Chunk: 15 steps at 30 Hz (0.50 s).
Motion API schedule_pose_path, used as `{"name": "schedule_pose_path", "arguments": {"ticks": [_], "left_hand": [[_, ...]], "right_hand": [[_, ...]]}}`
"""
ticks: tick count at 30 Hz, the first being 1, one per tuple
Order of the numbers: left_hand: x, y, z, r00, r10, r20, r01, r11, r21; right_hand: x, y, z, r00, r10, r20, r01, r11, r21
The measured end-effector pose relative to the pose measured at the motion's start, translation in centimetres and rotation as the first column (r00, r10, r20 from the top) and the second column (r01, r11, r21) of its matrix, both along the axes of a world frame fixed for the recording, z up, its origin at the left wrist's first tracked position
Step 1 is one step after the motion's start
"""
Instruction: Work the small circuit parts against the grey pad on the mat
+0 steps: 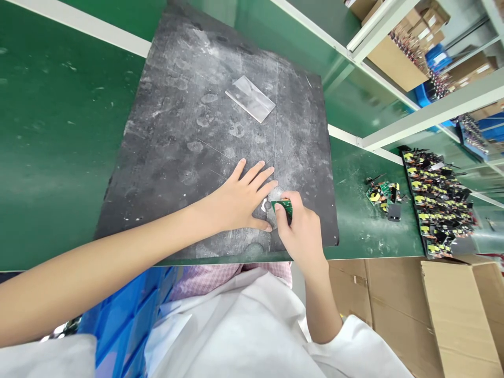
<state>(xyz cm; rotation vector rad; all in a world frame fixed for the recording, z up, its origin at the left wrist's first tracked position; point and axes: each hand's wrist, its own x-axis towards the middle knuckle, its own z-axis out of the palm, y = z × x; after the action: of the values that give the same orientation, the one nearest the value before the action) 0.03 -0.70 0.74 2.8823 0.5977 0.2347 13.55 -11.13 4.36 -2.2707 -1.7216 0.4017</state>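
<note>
Left hand [240, 199]: flat on mat [177, 147], fingers spread.
Right hand [301, 231]: pinched around board [284, 207], near mat's right edge.

Small green board [284, 208] mostly hidden in right hand [301, 231]; shelf boxes [397, 63] blurred, cut off.

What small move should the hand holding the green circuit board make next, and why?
Probably press the circuit board down onto the black mat beside the pale patch it hovers over. The right hand pinches the board at the mat's near edge, and the left hand lies flat, fingers spread, right next to it, as if steadying the spot.
</note>
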Motion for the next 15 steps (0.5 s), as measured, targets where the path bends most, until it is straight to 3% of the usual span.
{"name": "schedule_pose_path", "arguments": {"ticks": [15], "left_hand": [[0.04, 0.03, 0.14, 0.999, 0.006, -0.038, -0.007, 1.000, -0.011]], "right_hand": [[-0.12, -0.09, 0.09, 1.000, 0.007, -0.013, -0.007, 1.000, 0.011]]}}
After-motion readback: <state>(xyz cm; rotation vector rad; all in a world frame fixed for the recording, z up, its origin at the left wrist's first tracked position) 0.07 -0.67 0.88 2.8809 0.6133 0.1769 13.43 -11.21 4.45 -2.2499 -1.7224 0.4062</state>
